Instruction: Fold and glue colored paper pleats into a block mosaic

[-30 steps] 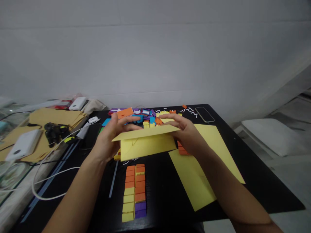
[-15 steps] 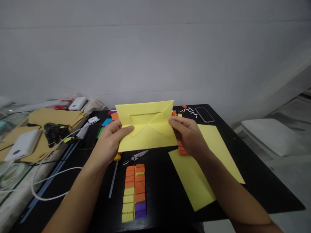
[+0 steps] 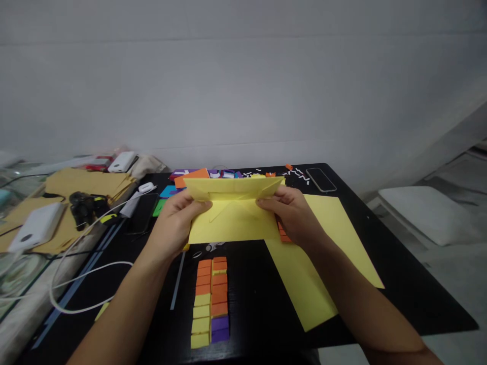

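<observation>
Paper [image 3: 234,223], yellow and creased, is up above the bench [image 3: 258,294], held at both ends! Left hand [image 3: 175,220]: grip closed on the left end, thumb on the near face, fingers curled behind. Right hand [image 3: 294,213] mirrors it, grip pinched on the right end, thumb pressing in. Scissors [image 3: 213,247] peek out below the lower edge, two columns of blocks [image 3: 219,294] lying nearer the person.

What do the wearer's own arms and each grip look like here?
The left grip and right grip are bare hands; no gloves, rings or watch visible. The left forearm and right forearm show no sleeves.
</observation>
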`<state>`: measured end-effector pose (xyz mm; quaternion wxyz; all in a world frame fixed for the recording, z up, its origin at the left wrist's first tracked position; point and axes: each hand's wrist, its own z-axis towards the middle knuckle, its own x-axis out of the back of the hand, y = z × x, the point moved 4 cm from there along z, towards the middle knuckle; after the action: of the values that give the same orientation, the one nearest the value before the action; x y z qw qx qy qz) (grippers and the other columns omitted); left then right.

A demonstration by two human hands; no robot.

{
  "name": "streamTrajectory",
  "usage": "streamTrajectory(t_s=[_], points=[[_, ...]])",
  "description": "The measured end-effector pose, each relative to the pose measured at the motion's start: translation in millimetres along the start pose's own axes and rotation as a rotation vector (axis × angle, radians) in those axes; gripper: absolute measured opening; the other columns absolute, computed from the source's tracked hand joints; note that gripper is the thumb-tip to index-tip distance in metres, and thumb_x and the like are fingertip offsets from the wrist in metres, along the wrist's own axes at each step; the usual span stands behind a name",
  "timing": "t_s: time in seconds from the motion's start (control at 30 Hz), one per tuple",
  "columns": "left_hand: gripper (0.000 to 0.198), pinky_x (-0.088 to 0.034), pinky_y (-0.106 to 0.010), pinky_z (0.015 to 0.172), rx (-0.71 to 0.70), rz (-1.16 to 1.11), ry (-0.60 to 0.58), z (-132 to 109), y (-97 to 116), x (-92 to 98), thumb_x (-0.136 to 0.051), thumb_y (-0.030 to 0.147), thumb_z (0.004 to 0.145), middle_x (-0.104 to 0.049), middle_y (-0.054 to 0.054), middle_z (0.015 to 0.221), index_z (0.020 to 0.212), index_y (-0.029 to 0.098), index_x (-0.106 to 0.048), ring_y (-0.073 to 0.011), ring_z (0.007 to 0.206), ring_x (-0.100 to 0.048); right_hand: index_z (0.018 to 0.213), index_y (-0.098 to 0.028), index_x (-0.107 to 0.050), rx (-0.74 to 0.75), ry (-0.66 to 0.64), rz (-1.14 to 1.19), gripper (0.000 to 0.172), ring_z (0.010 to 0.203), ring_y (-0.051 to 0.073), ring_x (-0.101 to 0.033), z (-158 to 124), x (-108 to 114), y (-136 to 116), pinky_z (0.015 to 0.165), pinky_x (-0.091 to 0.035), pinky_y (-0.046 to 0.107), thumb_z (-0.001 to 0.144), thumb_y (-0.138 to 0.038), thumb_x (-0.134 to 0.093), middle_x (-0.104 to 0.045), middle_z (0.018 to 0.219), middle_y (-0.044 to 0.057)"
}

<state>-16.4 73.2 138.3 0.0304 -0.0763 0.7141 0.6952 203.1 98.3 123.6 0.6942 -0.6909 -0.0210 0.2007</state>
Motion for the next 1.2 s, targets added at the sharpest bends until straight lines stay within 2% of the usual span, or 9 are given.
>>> streamTrajectory(t_s=[0.13,0.37,0.47,0.6,0.77,0.83,0.93,1.03,1.2], points=[[0.021,-0.051,-0.024,0.048,0.021,0.014,-0.012,0.0,-1.1,1.9,-0.082,0.027,0.066,-0.072,0.001,0.06,0.085,0.017,-0.08,-0.0119,0.042,-0.057,0.098,-0.024,-0.082,-0.019,-0.012,0.009,0.022,0.082,0.02,-0.075,0.8,1.7,-0.3,0.079,-0.06,0.036,0.078,-0.032,-0.08,-0.081,0.092,0.004],[0.031,-0.061,-0.033,0.069,0.064,0.149,-0.278,0.0,-11.2,-5.7,-0.082,0.037,0.08,-0.081,-0.007,0.088,0.104,0.017,-0.078,-0.0223,0.072,-0.075,0.104,-0.022,-0.079,-0.053,-0.098,-0.07,0.038,0.093,0.023,-0.077,-2.2,2.7,6.0,0.09,-0.062,0.039,0.074,-0.04,-0.091,-0.082,0.101,0.007],[0.034,-0.062,-0.036,0.08,-0.066,0.316,-0.218,-7.2,-15.3,5.2,-0.08,0.043,0.084,-0.08,-0.009,0.099,0.107,0.019,-0.075,-0.0234,0.085,-0.076,0.104,-0.018,-0.08,-0.112,-0.046,-0.156,0.039,0.093,0.024,-0.077,-15.8,23.6,23.1,0.088,-0.062,0.041,0.076,-0.043,-0.09,-0.082,0.101,0.009],[0.033,-0.059,-0.037,0.091,-0.215,0.694,-0.001,-45.2,-29.4,30.8,-0.073,0.044,0.092,-0.076,-0.01,0.12,0.117,0.022,-0.07,-0.0263,0.108,-0.073,0.097,-0.017,-0.081,-0.279,0.018,-0.3,0.039,0.089,0.027,-0.076,-57.8,59.4,61.3,0.079,-0.061,0.041,0.075,-0.049,-0.088,-0.082,0.099,0.009],[0.019,-0.059,-0.039,0.095,-0.367,0.954,-0.165,-110.8,-70.7,23.4,-0.058,0.034,0.103,-0.076,-0.007,0.116,0.112,0.025,-0.072,-0.0259,0.11,-0.073,0.088,-0.019,-0.081,-0.484,-0.216,-0.482,0.038,0.073,0.023,-0.07,-101.8,76.4,93.7,0.063,-0.051,0.033,0.083,-0.057,-0.08,-0.079,0.084,0.006],[0.018,-0.059,-0.041,0.095,-0.436,1.04,-0.164,-130.7,-92.0,14.1,-0.056,0.03,0.103,-0.076,-0.008,0.116,0.109,0.025,-0.072,-0.0274,0.111,-0.072,0.08,-0.019,-0.077,-0.511,-0.292,-0.623,0.037,0.064,0.019,-0.063,-102.1,78.2,95.2,0.056,-0.043,0.029,0.084,-0.055,-0.078,-0.074,0.074,0.003],[0.036,-0.057,-0.052,0.103,-0.512,1.236,-0.097,-151.6,-123.5,2.3,-0.063,0.033,0.1,-0.065,-0.017,0.142,0.133,0.02,-0.066,-0.0348,0.128,-0.064,0.074,-0.02,-0.066,-0.433,-0.282,-0.977,0.03,0.068,0.019,-0.061,-87.5,78.2,90.6,0.058,-0.039,0.029,0.083,-0.046,-0.079,-0.07,0.075,0.002],[0.068,-0.048,-0.064,0.112,-0.539,1.414,-0.127,-165.3,-148.3,-3.5,-0.07,0.043,0.095,-0.044,-0.023,0.165,0.155,0.016,-0.05,-0.0442,0.148,-0.046,0.096,-0.019,-0.066,-0.376,-0.248,-1.14,0.031,0.081,0.024,-0.067,-73.0,70.0,90.4,0.066,-0.044,0.03,0.078,-0.034,-0.085,-0.074,0.091,0.006],[0.067,-0.046,-0.063,0.112,-0.478,1.505,-0.179,-180.5,-167.5,7.8,-0.071,0.046,0.094,-0.046,-0.017,0.167,0.155,0.025,-0.051,-0.0422,0.15,-0.045,0.115,-0.016,-0.06,-0.322,-0.239,-1.226,0.05,0.098,0.032,-0.069,-64.9,53.6,97.6,0.078,-0.048,0.036,0.073,-0.021,-0.086,-0.071,0.109,0.015]])
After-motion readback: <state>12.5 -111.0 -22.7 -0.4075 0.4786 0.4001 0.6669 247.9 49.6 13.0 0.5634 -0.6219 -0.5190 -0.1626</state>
